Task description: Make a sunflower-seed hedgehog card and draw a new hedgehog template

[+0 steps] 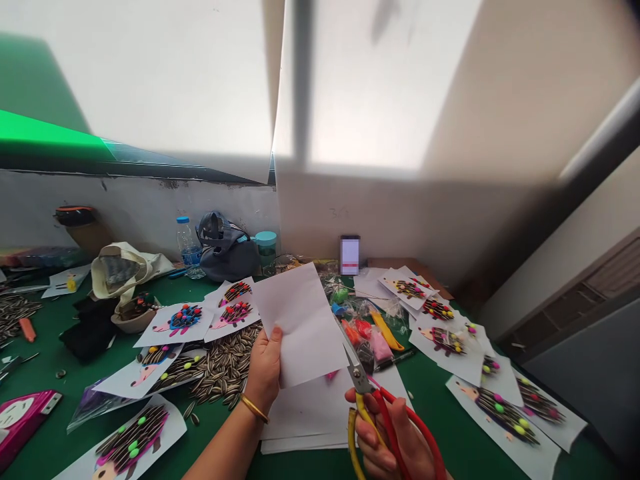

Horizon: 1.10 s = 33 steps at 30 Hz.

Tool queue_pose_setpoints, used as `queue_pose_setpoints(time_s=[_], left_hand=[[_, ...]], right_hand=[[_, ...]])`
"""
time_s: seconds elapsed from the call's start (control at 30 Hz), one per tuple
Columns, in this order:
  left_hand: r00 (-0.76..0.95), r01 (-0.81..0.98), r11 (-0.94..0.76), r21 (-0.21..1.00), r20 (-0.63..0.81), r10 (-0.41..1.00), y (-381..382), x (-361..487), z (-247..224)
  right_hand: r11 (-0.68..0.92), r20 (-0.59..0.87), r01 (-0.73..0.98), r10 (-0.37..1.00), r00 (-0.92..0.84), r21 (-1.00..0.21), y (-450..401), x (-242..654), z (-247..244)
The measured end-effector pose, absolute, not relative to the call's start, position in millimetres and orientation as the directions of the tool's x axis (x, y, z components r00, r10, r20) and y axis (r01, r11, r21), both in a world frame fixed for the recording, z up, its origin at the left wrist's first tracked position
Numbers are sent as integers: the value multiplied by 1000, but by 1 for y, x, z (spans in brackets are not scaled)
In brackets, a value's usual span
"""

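A blank sheet of white paper is raised above the table, pinched along its lower left side by my left hand, with the thumb on the front face. My right hand grips a pair of scissors with one red and one yellow handle. Their parted blades point up and left at the paper's right edge; whether they touch it I cannot tell. More white sheets lie stacked under both hands. Just left of the raised paper is a heap of striped sunflower seeds.
Hedgehog pictures made with seeds and coloured dots lie left and right. Behind are bags of coloured clay, a phone, a blue bag and a water bottle. A magenta box sits at far left.
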<state>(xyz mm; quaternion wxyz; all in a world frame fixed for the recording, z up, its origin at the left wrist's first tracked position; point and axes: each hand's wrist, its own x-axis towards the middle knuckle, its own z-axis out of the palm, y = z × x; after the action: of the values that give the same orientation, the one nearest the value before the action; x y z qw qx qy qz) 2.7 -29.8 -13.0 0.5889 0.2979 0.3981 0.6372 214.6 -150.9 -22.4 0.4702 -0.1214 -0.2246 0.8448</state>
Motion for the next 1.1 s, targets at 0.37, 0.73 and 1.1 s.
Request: queue_pose_setpoints(time_s=[0.37,0.73,1.1], left_hand=[[-85,-503,33,864,-88,993,-30,1,-19],[-32,-497,90,863,-122,992,-36,9,-15],[-57,-490,76,869,-119,991,-38,11,-13]], right_hand=[[-446,17,-741,852,-524,-503,-152,212,-19],[-424,0,-745,869,-495,-515,-150,206,-5],[-406,49,-722,853,-519,-561,-146,207,-15]])
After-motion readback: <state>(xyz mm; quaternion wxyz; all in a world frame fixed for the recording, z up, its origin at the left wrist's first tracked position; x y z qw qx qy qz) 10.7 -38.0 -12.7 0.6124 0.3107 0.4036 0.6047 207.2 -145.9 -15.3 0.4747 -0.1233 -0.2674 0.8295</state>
